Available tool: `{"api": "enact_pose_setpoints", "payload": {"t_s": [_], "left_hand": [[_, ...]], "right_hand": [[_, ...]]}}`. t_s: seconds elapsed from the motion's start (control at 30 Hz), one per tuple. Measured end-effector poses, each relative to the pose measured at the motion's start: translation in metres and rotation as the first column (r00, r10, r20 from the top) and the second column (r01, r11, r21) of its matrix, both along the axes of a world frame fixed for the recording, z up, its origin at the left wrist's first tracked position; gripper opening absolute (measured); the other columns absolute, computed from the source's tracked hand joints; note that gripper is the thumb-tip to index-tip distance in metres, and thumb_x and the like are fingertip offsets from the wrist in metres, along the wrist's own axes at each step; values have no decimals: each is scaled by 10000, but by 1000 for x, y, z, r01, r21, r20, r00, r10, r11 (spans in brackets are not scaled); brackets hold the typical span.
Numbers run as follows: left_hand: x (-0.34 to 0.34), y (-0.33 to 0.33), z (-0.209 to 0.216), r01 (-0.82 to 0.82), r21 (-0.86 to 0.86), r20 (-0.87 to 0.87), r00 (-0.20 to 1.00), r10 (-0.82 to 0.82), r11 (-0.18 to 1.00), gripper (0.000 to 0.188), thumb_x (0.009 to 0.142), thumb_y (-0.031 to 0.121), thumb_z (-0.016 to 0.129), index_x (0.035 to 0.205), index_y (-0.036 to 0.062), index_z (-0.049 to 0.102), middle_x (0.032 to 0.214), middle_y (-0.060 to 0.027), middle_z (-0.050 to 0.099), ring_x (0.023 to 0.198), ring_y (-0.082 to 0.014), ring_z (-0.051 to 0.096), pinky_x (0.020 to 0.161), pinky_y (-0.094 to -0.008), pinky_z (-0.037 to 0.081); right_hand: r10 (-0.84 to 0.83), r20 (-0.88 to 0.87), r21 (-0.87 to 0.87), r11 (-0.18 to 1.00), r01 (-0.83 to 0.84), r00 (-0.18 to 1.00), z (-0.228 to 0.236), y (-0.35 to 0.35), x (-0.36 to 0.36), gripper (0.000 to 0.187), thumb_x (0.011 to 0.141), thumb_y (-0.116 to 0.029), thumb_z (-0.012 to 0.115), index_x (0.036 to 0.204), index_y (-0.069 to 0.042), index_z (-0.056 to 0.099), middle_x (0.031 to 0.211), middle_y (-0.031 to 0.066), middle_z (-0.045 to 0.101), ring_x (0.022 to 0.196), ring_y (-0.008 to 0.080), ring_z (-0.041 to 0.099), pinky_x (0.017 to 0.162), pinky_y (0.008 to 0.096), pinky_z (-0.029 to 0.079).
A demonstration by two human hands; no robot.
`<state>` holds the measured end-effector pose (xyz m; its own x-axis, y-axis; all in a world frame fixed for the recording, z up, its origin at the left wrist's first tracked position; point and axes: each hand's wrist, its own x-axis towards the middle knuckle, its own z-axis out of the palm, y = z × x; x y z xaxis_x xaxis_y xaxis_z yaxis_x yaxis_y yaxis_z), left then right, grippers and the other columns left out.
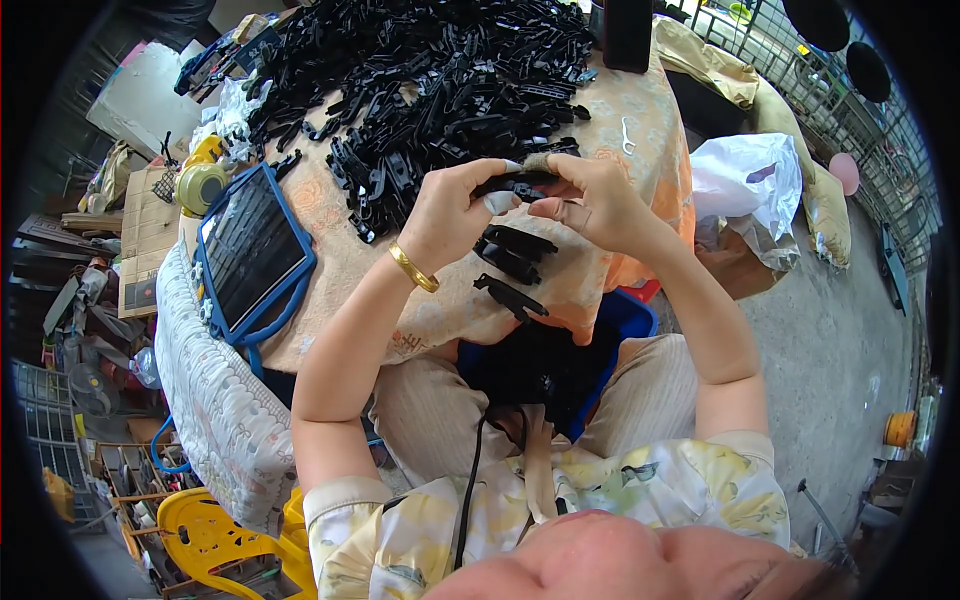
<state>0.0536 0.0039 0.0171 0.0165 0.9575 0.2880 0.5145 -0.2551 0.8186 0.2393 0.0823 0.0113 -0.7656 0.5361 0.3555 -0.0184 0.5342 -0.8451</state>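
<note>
My left hand (447, 212), with a gold bangle at its wrist, and my right hand (603, 203) meet over the table's near part. Between them they grip a narrow black plastic piece (518, 186), held by fingers and thumbs at both ends. Its exact kind is hard to make out. White wrapping covers some of my fingertips. Just below my hands, several long black clip-like pieces (515, 252) lie on the cloth near the table's edge. Beyond my hands spreads a big heap of similar black pieces (430, 90).
A peach patterned cloth (318, 190) covers the table. To the left leans a blue-framed dark panel (255, 250), near a yellow-green round device (202, 185). A blue bin (632, 318) with black contents stands between my knees. White plastic bags (745, 170) sit at the right; a yellow chair (205, 535) is lower left.
</note>
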Motion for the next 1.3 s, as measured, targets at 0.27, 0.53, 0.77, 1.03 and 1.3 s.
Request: {"api": "enact_pose_setpoints", "payload": {"t_s": [0.27, 0.53, 0.77, 1.03, 1.3], "left_hand": [[4, -5, 7, 18, 203, -218, 975, 27, 979, 268, 765, 10, 640, 1027, -26, 598, 780, -95, 662, 703, -84, 624, 610, -205, 478], [7, -3, 7, 9, 171, -196, 980, 25, 985, 267, 745, 15, 656, 1007, -14, 611, 748, -98, 655, 644, -62, 583, 575, -203, 458], [9, -4, 9, -9, 116, -187, 982, 31, 993, 272, 706, -14, 629, 977, -27, 612, 788, -183, 629, 650, -251, 629, 587, -279, 477], [4, -6, 6, 40, 222, -290, 957, 27, 974, 306, 730, 71, 702, 1012, -16, 620, 704, -62, 621, 624, -30, 500, 564, -197, 437], [-2, 3, 1, 17, 18, -93, 996, -15, 1000, 277, 708, 41, 669, 978, -12, 632, 655, -140, 602, 534, -97, 509, 515, -242, 420]], "right_hand": [[-126, -86, 353, 924, 149, 988, 0, -6, 1, 254, 761, -105, 669, 954, 17, 557, 791, 154, 611, 705, 258, 617, 621, 308, 485], [-79, -91, 235, 967, 98, 993, 2, -4, 4, 254, 771, -125, 664, 957, 16, 566, 793, 150, 609, 725, 257, 611, 635, 319, 481], [-103, -84, 498, 857, 131, 991, 3, 1, 2, 262, 752, -165, 694, 917, 5, 583, 750, 133, 596, 673, 221, 598, 587, 310, 457], [-68, -141, 401, 908, 120, 988, 1, 0, 2, 198, 733, -140, 706, 787, 17, 597, 594, 118, 525, 499, 216, 441, 479, 278, 383], [-102, -58, 248, 962, 113, 993, -8, 2, -2, 215, 726, -133, 715, 844, 18, 617, 603, 83, 526, 509, 134, 432, 495, 260, 387]]}}
